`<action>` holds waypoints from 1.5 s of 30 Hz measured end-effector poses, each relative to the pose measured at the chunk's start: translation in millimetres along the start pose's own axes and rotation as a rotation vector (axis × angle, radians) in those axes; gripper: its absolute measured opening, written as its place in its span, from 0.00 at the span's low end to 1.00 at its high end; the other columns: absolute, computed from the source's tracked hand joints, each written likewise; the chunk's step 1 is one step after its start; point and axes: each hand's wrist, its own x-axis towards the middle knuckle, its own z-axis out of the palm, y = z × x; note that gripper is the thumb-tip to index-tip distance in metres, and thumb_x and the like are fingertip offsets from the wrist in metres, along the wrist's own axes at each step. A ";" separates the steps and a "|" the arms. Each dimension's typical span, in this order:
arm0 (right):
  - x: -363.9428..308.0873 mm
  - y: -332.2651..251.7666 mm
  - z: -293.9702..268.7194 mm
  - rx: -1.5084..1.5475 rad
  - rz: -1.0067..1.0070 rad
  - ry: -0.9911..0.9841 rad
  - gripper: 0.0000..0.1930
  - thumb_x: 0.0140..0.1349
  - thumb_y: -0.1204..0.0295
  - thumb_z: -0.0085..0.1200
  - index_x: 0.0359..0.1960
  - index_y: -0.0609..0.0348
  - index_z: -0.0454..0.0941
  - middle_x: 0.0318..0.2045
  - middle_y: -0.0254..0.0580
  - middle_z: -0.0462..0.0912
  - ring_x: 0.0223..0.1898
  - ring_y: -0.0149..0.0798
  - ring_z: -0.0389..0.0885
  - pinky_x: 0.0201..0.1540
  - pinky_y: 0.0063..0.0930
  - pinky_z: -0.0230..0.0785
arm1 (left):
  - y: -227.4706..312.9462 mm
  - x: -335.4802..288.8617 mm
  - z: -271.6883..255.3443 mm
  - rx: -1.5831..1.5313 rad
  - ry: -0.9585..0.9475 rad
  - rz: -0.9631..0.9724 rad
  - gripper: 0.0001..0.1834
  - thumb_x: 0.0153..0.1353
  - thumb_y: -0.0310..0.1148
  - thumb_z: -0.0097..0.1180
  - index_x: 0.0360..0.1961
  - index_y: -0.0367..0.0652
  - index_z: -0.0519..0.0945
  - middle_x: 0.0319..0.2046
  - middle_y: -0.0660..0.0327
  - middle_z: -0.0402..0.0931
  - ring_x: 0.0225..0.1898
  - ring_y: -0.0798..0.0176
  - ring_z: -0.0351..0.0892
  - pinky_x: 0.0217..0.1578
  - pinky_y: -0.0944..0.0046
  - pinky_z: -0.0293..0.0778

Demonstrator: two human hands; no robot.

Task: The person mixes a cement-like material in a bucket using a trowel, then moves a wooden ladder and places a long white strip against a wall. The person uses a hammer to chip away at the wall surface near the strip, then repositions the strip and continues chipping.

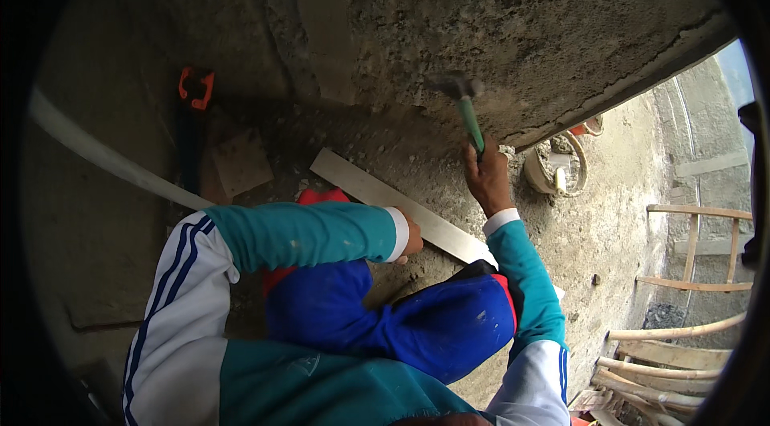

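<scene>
My right hand (488, 175) is wrapped round the green handle of a hammer (468, 117). The hammer's dark head is up against the rough, pitted concrete wall (449, 17), or just in front of it. My left hand (412, 238) is low over my bent legs, its fingers curled. Part of it is hidden by the white cuff, and what it holds, if anything, does not show. Beside it a long pale flat straightedge (393, 205) lies slantwise on the debris-strewn ground, one end close to my knee.
A bucket (532, 169) with mortar-smeared contents stands right of the hammer. At far left are a long tool with an orange end (196, 89), a square tile-like piece (241, 163) and a pale curved strip (112, 157). A wooden ladder (691, 245) and several poles (674, 331) lie right.
</scene>
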 end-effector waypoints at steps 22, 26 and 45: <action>2.4 -2.1 5.1 -0.206 -0.007 -0.028 0.19 0.74 0.57 0.53 0.41 0.65 0.74 0.25 0.65 0.81 0.30 0.70 0.82 0.33 0.57 0.73 | 3.4 -5.8 1.4 0.039 0.000 -0.051 0.20 0.70 0.46 0.57 0.51 0.43 0.85 0.53 0.49 0.83 0.56 0.42 0.83 0.55 0.42 0.79; 0.6 -0.2 6.8 -0.142 -0.019 0.029 0.19 0.73 0.58 0.53 0.40 0.65 0.74 0.25 0.66 0.81 0.31 0.71 0.82 0.35 0.58 0.73 | 11.3 -7.0 1.2 -0.017 0.048 0.023 0.20 0.70 0.49 0.56 0.54 0.48 0.81 0.50 0.52 0.84 0.56 0.45 0.82 0.58 0.39 0.72; -117.7 -115.4 -111.1 -0.276 0.141 0.286 0.15 0.68 0.66 0.64 0.30 0.59 0.70 0.18 0.51 0.76 0.18 0.52 0.75 0.24 0.40 0.66 | -190.5 68.5 -46.0 -1.679 1.034 -0.385 0.20 0.79 0.42 0.43 0.41 0.37 0.81 0.27 0.55 0.82 0.20 0.61 0.78 0.24 0.55 0.78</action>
